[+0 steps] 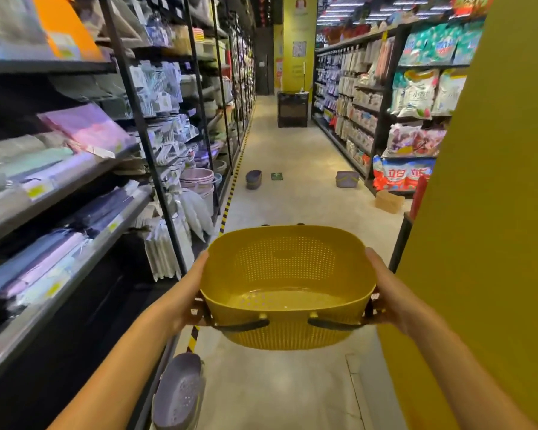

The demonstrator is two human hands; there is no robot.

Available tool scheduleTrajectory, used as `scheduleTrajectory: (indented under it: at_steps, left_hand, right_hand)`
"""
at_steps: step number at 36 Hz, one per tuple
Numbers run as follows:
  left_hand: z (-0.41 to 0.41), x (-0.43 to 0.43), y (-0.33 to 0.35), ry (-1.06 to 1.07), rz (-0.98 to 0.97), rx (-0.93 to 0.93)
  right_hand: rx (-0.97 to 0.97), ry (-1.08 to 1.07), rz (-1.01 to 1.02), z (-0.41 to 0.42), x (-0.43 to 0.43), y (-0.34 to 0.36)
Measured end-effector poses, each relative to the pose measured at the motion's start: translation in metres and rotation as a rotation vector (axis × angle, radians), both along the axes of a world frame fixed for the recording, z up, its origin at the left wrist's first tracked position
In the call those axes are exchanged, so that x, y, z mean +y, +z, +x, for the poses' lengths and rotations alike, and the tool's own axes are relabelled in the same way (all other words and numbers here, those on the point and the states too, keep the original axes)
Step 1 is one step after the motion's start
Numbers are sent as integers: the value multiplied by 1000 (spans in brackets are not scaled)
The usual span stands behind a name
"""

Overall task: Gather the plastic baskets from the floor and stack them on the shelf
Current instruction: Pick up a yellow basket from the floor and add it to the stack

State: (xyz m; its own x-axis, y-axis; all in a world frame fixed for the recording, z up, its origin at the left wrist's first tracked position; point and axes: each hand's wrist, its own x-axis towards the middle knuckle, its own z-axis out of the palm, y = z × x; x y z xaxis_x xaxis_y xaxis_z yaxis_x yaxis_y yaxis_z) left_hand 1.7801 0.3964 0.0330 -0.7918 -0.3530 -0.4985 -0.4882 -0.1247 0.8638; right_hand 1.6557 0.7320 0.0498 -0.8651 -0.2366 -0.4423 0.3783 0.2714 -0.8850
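store aisle, floor (292, 383) | yellow basket (288, 274) gripped at 2 ends: left hand (184, 301) + right hand (390, 302) | risk: tripping on purple basket (179, 392) by feet, partly out of sight

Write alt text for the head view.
A left hand and a right hand hold a yellow perforated plastic basket by its sides over a shop aisle floor. Three grey-purple plastic baskets and a tan basket lie on it between stocked shelves.
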Motion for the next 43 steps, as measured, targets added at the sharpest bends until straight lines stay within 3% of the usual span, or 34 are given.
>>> scheduleTrajectory:
  at_steps: [17,27,43]
  left_hand:
    - [-119,-135,-15,213,49,77]
    - [-139,-208,-22,340,28,101]
    - [-186,-239,-51,808,55,66]
  right_hand:
    - [24,184,86,-171,-181,3]
    - [42,354,81,-240,-285,-5]
    - [32,745,70,-372,-427,-35]
